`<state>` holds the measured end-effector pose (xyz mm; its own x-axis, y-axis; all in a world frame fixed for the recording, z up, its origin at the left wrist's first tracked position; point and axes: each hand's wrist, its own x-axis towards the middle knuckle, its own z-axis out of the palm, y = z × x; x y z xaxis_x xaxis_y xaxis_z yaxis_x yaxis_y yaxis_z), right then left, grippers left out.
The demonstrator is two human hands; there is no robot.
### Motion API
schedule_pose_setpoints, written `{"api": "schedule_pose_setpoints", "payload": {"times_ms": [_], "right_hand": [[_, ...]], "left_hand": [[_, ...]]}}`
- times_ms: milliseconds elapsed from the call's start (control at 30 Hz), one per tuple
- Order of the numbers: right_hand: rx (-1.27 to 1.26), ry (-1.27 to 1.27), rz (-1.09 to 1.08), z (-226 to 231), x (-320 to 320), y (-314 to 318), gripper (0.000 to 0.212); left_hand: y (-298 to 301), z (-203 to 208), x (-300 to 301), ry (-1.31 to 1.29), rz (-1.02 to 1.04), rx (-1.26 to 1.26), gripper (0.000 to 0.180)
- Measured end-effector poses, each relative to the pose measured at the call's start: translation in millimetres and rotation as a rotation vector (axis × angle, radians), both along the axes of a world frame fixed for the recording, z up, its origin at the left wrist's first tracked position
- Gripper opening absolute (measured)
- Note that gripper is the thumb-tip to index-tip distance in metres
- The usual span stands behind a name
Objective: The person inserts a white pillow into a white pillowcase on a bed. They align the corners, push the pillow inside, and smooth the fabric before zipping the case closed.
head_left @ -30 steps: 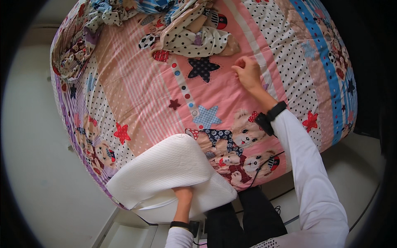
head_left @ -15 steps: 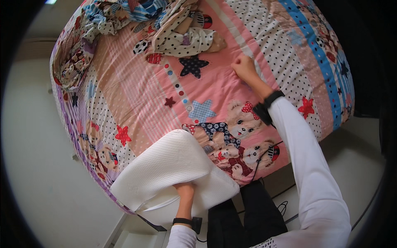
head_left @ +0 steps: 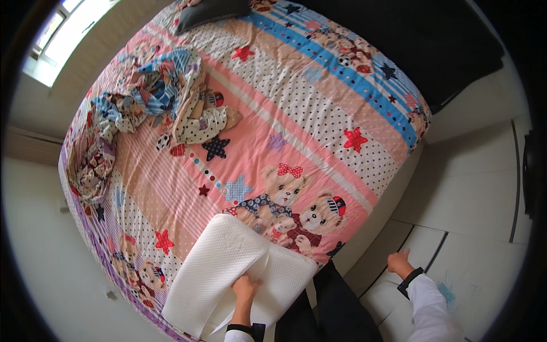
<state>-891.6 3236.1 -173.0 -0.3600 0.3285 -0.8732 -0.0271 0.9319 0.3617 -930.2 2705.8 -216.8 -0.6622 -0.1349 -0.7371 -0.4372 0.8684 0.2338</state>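
A white quilted pillow (head_left: pixel 213 268) lies tilted at the bed's near edge, with a slit or fold across its middle. My left hand (head_left: pixel 246 288) grips the pillow at that fold, thumb out to the right; some of its fingers are hidden in the fabric. My right hand (head_left: pixel 400 262) hangs away from the bed, above the floor at lower right. Its fingers are loosely bent with one digit sticking out, and nothing shows in it. Under the pillow spreads a patterned bedsheet (head_left: pixel 256 139) with bears, stars, stripes and dots.
A crumpled patterned cloth (head_left: pixel 154 102) is heaped on the far left of the bed. At the far edge rests a dark grey pillow (head_left: pixel 211 14). Dark furniture or fabric (head_left: pixel 421 45) stands beyond the bed. Pale floor (head_left: pixel 473 194) lies to the right, a window (head_left: pixel 62 40) at upper left.
My right hand has left the bedsheet and swung out to the right, over the floor. My left hand stays on the pillow. The view has shifted, showing more of the bed's far side.
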Motion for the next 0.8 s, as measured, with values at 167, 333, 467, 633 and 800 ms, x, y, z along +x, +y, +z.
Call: {"api": "schedule_pose_setpoints", "payload": {"times_ms": [167,333,467,633,800], "right_hand": [[-0.900,0.683,-0.337,-0.9,-44.9,-109.6,0.065],[-1.070,0.660,-0.521,-58.1,-87.7,-247.6,0.117],[-0.972,0.492,-0.557,-58.6,-98.1,-313.8,0.103],[-1.094,0.312,-0.609,4.0,-97.8,-328.8,0.049],[-1.287,-0.015,-0.943,150.4,-60.5,-355.0,0.046]], "left_hand": [[-3.8,46.2,14.7,0.244,0.007,0.200,0.057],[-32.3,54.7,120.1,0.040,0.472,0.628,0.043],[-85.6,7.9,273.3,-0.225,0.670,0.505,0.036],[-61.1,68.6,305.5,-0.497,1.207,0.795,0.059],[-25.4,75.2,322.6,0.105,2.086,1.249,0.080]]}}
